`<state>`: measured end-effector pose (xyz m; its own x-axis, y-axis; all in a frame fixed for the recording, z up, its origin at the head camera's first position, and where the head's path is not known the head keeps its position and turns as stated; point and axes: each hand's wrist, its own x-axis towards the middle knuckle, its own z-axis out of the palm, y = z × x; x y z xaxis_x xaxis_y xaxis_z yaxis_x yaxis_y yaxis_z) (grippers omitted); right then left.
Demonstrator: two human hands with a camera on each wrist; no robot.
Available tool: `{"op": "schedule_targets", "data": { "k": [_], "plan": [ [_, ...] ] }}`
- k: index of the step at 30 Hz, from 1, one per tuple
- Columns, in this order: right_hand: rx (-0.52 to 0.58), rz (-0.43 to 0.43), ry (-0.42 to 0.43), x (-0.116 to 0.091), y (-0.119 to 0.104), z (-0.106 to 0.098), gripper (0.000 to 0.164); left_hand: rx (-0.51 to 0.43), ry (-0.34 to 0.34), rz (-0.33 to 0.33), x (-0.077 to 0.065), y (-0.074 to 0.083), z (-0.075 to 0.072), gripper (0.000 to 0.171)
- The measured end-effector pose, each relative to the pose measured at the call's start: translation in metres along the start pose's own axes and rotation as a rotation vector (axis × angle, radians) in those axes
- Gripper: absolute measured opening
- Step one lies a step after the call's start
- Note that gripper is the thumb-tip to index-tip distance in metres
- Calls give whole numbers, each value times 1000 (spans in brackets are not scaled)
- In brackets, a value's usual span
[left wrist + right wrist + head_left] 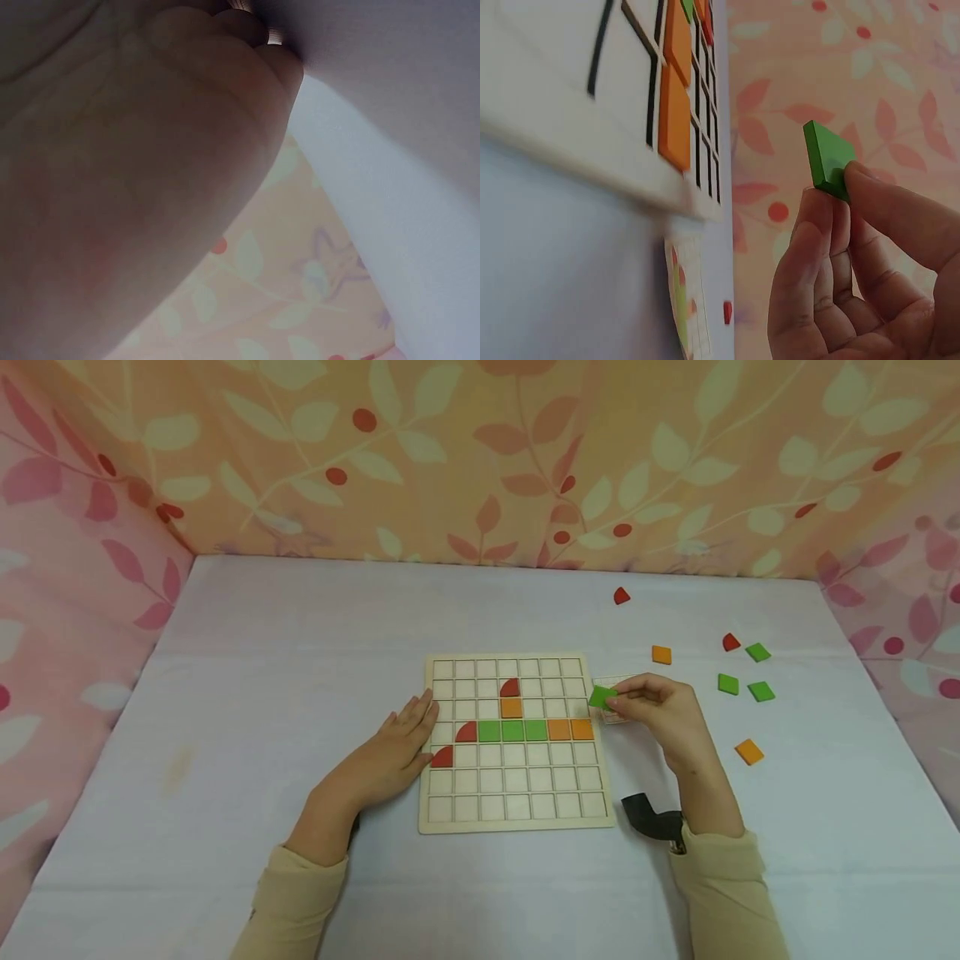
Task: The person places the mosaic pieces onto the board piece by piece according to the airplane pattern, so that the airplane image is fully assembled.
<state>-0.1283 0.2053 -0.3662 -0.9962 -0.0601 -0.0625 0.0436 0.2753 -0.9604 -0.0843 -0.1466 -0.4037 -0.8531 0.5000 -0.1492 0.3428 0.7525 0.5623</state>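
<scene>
My right hand (656,708) pinches a green square tile (602,697) by one corner, between thumb and fingers, just off the right edge of the grid board (516,827). In the right wrist view the green tile (829,159) is held up above the table. The left hand (386,752) lies with straight fingers against the board's left edge. One row of the board holds a red quarter-circle tile (467,732), several green tiles (512,731) and two orange tiles (571,729). Other red pieces (442,757) and an orange one (511,708) sit in nearby cells.
A small printed card (613,718) lies partly under the right hand. Loose on the table's right side are several green tiles (728,684), orange tiles (749,752) and red quarter-circles (622,596). A floral cloth (480,460) stands behind the white table (247,635).
</scene>
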Motion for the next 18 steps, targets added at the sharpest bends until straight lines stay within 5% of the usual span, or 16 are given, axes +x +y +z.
{"op": "schedule_targets", "data": {
  "k": [11,18],
  "plan": [
    [-81,56,-115,-4,-3,38,22,9,-2,-6,0,2,-1,63],
    [1,75,-200,-4,-3,59,22,28,1,-10,1,2,-1,62]
  ]
}}
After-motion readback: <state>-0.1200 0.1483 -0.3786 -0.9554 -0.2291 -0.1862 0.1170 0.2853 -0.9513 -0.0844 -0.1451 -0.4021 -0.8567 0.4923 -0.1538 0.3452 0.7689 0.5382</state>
